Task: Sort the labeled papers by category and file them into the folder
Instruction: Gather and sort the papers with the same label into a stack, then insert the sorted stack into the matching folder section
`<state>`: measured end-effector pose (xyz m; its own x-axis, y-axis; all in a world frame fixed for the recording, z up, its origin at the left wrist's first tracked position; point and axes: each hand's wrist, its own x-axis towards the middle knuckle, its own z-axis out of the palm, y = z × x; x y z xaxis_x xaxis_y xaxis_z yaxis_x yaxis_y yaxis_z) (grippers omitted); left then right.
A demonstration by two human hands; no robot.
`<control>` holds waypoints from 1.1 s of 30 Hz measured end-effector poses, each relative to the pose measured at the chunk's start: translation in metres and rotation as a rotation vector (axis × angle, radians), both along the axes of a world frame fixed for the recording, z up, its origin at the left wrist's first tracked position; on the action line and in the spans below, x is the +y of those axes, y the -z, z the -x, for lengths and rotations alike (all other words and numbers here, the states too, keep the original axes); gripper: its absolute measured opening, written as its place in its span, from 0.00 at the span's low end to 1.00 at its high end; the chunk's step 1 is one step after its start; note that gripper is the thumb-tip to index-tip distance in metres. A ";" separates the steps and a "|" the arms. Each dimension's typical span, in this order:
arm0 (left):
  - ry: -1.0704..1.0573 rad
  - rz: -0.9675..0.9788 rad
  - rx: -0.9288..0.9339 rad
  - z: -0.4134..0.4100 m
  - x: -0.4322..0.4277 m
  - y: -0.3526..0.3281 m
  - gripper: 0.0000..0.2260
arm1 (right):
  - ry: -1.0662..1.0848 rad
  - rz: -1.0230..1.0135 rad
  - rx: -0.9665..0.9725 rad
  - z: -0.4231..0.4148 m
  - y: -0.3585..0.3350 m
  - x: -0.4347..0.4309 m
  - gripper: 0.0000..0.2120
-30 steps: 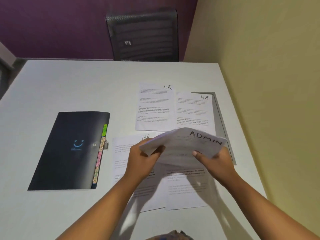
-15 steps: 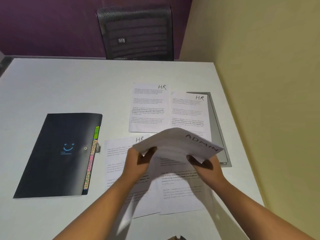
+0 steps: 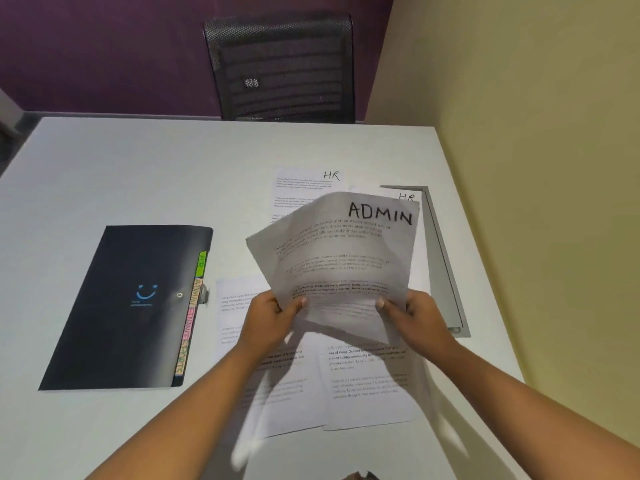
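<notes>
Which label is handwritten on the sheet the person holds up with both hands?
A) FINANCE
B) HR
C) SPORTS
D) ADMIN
D: the sheet gripped at its lower edge by the left hand and right hand has ADMIN handwritten in its top right corner.

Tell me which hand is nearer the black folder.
Left. The left hand grips the ADMIN paper right of the black folder; the right hand grips its farther edge.

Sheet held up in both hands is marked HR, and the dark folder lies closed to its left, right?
Not quite. The head view shows the sheet, held by the left hand and right hand, marked ADMIN, not HR. The folder does lie closed to its left.
</notes>
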<state>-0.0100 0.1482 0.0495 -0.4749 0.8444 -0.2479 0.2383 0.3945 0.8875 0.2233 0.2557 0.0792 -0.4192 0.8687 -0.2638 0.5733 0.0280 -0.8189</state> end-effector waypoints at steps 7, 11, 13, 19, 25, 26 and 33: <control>0.078 -0.035 -0.318 -0.001 -0.050 -0.026 0.07 | 0.171 0.137 0.137 0.000 -0.029 -0.020 0.05; 0.013 -0.001 -0.261 -0.005 -0.077 -0.031 0.06 | 0.248 0.210 0.222 0.006 -0.028 -0.040 0.05; -0.017 0.025 -0.282 -0.002 -0.088 -0.033 0.07 | 0.246 0.206 0.259 0.014 -0.030 -0.050 0.06; -0.046 0.149 -0.268 0.021 -0.114 -0.040 0.05 | 0.293 0.008 0.096 0.045 -0.022 -0.076 0.07; -0.316 0.359 -0.507 0.049 -0.134 -0.033 0.09 | 0.239 -0.037 0.093 0.087 -0.028 -0.121 0.06; -0.333 0.359 -0.497 0.054 -0.139 -0.031 0.09 | 0.231 -0.038 0.100 0.094 -0.029 -0.128 0.06; -0.207 0.352 -0.353 0.096 -0.158 -0.012 0.10 | 0.350 0.057 0.165 0.112 -0.027 -0.145 0.03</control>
